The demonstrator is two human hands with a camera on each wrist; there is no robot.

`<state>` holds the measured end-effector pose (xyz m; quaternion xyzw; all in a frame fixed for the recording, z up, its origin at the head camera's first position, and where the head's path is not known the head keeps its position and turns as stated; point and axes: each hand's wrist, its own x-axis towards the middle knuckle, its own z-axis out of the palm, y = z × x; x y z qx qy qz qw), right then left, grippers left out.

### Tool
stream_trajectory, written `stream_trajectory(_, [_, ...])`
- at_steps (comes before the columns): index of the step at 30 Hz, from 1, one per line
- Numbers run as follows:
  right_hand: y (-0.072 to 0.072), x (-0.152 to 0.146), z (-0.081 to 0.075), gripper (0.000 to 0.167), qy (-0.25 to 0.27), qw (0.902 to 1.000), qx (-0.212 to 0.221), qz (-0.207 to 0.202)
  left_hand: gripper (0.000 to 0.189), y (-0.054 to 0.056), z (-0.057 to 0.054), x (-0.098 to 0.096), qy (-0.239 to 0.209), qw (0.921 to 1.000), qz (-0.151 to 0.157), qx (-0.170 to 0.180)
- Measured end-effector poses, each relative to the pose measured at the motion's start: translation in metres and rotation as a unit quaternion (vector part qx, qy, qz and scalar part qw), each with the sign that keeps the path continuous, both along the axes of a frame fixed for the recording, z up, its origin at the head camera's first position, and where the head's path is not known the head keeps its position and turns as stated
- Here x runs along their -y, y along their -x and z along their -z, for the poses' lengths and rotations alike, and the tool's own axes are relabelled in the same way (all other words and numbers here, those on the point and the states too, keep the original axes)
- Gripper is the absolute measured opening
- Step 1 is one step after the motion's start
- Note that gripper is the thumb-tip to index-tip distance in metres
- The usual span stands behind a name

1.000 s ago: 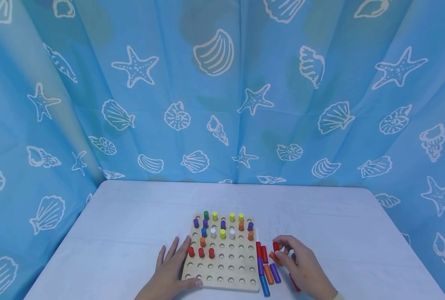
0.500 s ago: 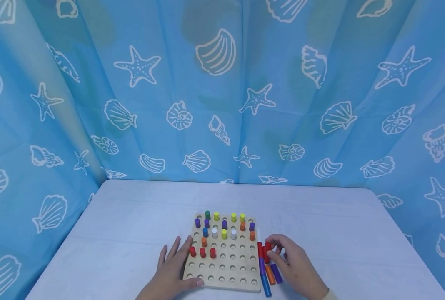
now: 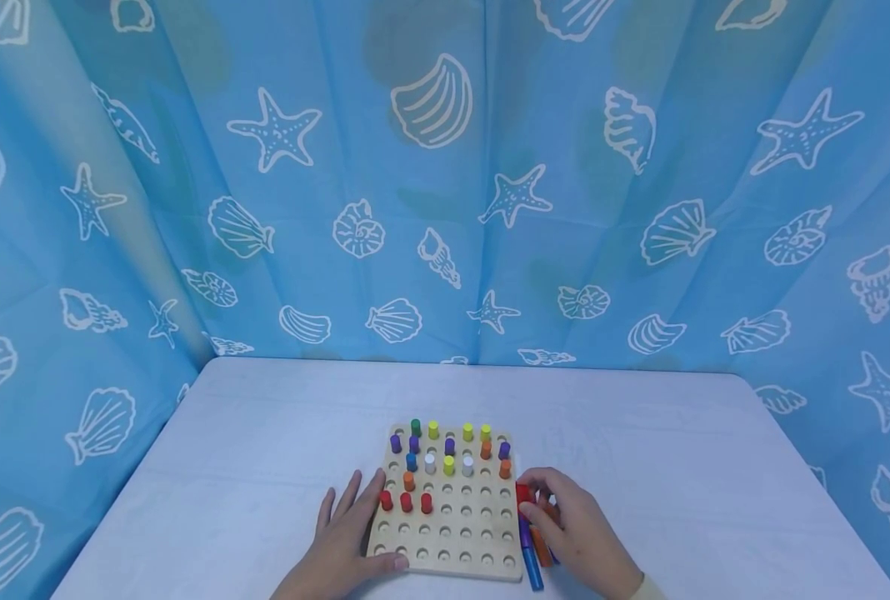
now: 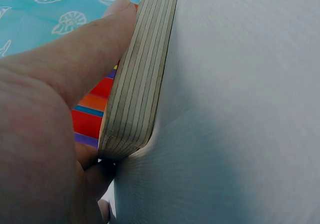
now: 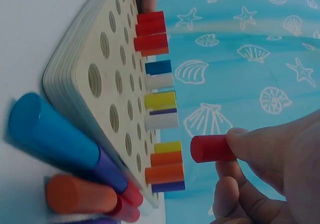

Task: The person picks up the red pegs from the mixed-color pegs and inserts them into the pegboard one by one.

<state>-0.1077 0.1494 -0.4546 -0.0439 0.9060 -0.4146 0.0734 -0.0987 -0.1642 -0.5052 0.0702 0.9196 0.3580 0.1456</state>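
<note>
**Pegboard partly filled, red peg in hand**

Pegboard [image 3: 445, 508] lies flat on the table [image 3: 265, 467], close in front of me. My left hand [image 3: 343, 542] rests against the board's left edge with fingers laid straight and the thumb along its near side, steadying it and gripping nothing. My right hand [image 3: 572, 529] sits just off the board's right edge and pinches a red peg [image 5: 212, 149] between thumb and fingertips. Judging by the holes, I am under halfway: the far rows of the board carry a scatter of coloured pegs, and three red pegs [image 3: 406, 502] stand in a line near the left edge. The near rows are bare. More loose pegs [image 5: 75, 159] lie just beside the right edge.
</note>
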Motion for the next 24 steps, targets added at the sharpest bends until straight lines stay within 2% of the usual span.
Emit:
stream_trajectory(15, [0.001,0.010,-0.002,0.026,0.019,0.9988,-0.012,-0.044,0.123,0.002,0.002,0.000,0.007,1.0000,0.000,-0.002])
stream_trajectory(24, [0.002,0.014,0.001,0.029,0.027,0.9962,-0.044,-0.070,0.122,0.002,0.005,0.002,-0.003,1.0000,0.006,-0.001])
